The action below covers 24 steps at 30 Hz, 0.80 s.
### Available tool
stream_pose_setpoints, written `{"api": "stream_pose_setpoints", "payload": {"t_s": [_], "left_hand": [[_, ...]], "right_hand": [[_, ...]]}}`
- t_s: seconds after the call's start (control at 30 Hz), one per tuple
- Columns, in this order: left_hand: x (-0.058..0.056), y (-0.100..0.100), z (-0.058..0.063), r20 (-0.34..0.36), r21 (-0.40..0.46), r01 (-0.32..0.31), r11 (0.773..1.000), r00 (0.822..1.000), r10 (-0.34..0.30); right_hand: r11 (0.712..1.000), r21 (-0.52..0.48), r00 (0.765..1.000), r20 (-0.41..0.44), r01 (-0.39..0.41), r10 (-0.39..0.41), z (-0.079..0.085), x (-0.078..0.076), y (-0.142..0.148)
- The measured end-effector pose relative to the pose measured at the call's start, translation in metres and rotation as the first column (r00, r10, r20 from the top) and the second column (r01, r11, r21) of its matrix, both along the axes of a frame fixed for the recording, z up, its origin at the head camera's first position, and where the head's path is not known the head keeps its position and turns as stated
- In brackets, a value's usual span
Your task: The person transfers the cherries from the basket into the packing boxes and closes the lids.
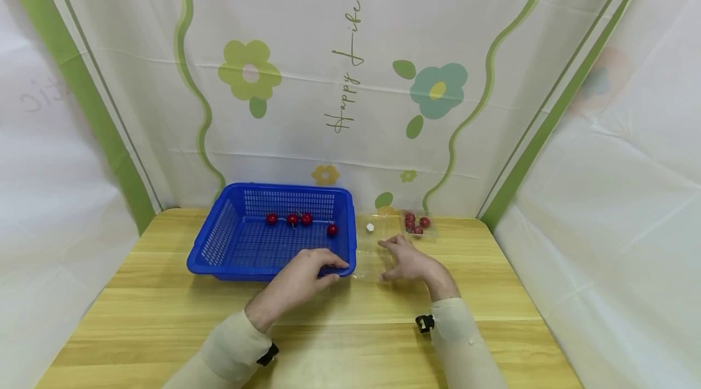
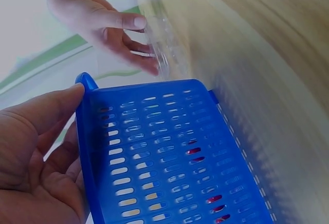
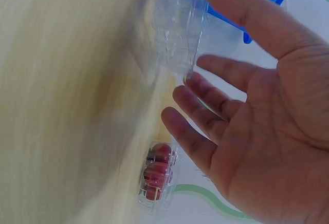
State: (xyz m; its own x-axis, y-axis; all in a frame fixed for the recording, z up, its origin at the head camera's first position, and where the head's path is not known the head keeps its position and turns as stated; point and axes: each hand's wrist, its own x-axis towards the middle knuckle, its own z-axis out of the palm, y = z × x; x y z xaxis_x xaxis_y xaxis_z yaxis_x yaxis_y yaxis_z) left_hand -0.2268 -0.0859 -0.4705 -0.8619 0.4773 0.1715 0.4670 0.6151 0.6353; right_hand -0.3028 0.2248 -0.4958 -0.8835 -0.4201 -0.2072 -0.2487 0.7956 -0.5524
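A blue plastic basket (image 1: 219, 268) stands on the table, with several red cherries (image 1: 306, 218) on its floor. My left hand (image 1: 303, 276) holds its front right corner; in the left wrist view the thumb lies on the rim and the other fingers are partly hidden behind it. A clear plastic box (image 3: 177, 34) sits just right of the basket and bears a small white round spot (image 1: 370, 227). My right hand (image 1: 409, 260) is at the right side of this box, its fingers spread and loosely bent. Whether the fingertips touch the box is hard to tell.
A smaller clear box (image 1: 432, 232) of dark red fruit stands behind the right hand, near the table's back edge. Patterned white cloth (image 1: 339, 151) hangs behind the wooden table (image 1: 350, 340) and on both sides.
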Motion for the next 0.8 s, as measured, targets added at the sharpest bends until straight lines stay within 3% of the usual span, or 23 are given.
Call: {"api": "stream_pose_setpoints", "payload": {"t_s": [0.23,0.47,0.8], "left_hand": [[0.003,-0.003,0.004,0.033,0.000,0.008,1.000,0.999,-0.008],[0.005,-0.011,0.009,0.069,-0.022,0.026,0.999,0.997,-0.025],[0.004,-0.019,0.016,0.063,-0.034,0.068,0.997,0.996,-0.066]], "right_hand": [[0.999,0.036,0.999,0.019,-0.032,0.031,0.009,0.007,-0.001],[0.995,0.028,0.995,0.005,-0.096,0.096,0.006,0.010,-0.002],[0.996,-0.004,0.995,0.025,-0.093,0.093,0.003,0.012,-0.002]]}}
